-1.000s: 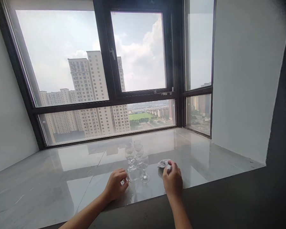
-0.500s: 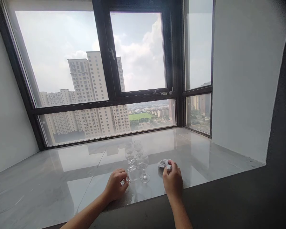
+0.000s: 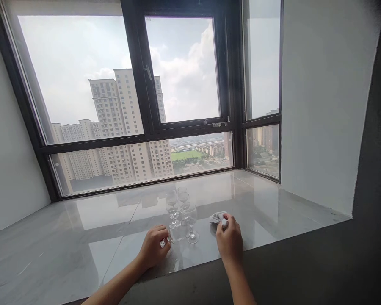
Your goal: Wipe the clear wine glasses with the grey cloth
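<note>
My left hand point(image 3: 155, 245) rests near the sill's front edge, its fingers curled round the foot end of a clear stemmed glass point(image 3: 179, 232). That glass lies tipped on its side, bowl toward the right; its stem is mostly hidden by my fingers. Just right of it an upright stemmed glass point(image 3: 192, 238) stands on its foot. Behind them several more stemmed glasses point(image 3: 172, 204) stand close together, overlapping. My right hand point(image 3: 230, 239), apart from the glasses, is closed on a crumpled light grey cloth point(image 3: 217, 217), part of which sticks out to the left.
The glossy grey sill point(image 3: 66, 241) spreads widely to both sides and drops off at its front edge. Dark window frames point(image 3: 146, 178) border it at the back. A white wall point(image 3: 317, 127) rises on the right. Tall buildings point(image 3: 127, 110) show outside.
Both hands keep their places and their holds on the glass and the cloth. The view has shifted very slightly; the glasses have not visibly moved on the sill.
</note>
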